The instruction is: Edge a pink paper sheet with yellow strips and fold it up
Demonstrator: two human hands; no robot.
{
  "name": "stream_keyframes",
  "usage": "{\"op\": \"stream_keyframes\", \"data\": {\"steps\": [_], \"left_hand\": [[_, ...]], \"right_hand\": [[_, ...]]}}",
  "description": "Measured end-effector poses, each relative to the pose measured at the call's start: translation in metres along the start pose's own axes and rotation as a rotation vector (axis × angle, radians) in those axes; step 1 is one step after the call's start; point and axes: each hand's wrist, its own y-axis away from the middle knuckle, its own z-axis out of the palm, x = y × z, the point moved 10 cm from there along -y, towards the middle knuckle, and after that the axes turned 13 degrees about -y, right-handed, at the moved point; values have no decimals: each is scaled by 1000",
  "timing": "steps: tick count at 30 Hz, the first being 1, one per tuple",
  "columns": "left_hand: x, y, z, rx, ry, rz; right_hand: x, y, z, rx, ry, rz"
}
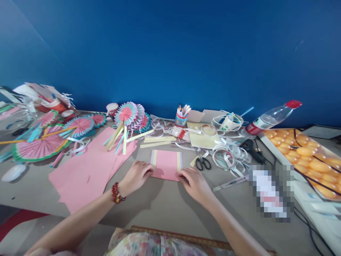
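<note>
A pink paper sheet [166,163] with yellow strips along its sides lies on the grey table [160,202] in front of me. My left hand [136,175] pinches the sheet's near left corner, fingers curled; a red bead bracelet circles that wrist. My right hand [194,182] presses and grips the near right corner, fingers bent down on the paper edge.
Larger pink sheets [85,170] lie to the left, with several folded paper fans [80,125] behind them. Black scissors [203,163], tape rolls [223,156], a pen cup [181,118], a glue gun [252,147], a tilted water bottle [269,119] and an orange-printed box [314,160] sit right.
</note>
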Motion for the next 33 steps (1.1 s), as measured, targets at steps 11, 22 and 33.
{"op": "stream_keyframes", "data": {"steps": [11, 22, 33], "left_hand": [[5, -10, -3, -56, -55, 11], [4, -9, -6, -58, -27, 37], [3, -7, -2, -39, -35, 52]], "right_hand": [[0, -7, 2, -56, 82, 44], [3, -10, 5, -105, 112, 63], [2, -11, 5, -118, 115, 71]]}}
